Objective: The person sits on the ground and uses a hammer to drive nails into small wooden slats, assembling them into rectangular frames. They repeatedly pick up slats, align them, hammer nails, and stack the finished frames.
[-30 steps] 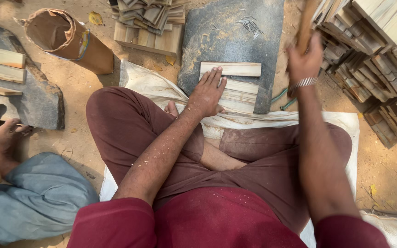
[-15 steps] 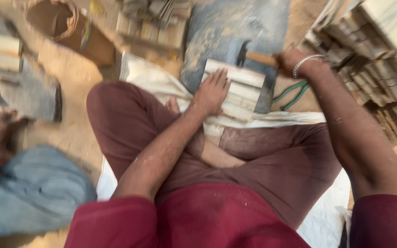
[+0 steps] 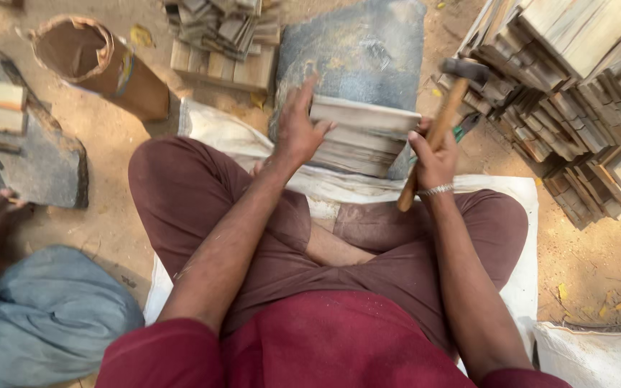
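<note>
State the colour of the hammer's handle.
Light brown wood, on the hammer held in the right hand; the head view shows it.

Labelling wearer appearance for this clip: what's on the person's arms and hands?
Both arms are bare below short dark-red sleeves that end above the elbow. The right wrist carries a thin silver chain bracelet. The left hand and right hand wear no gloves; no rings or watch show. No cables or markings visible.
</note>
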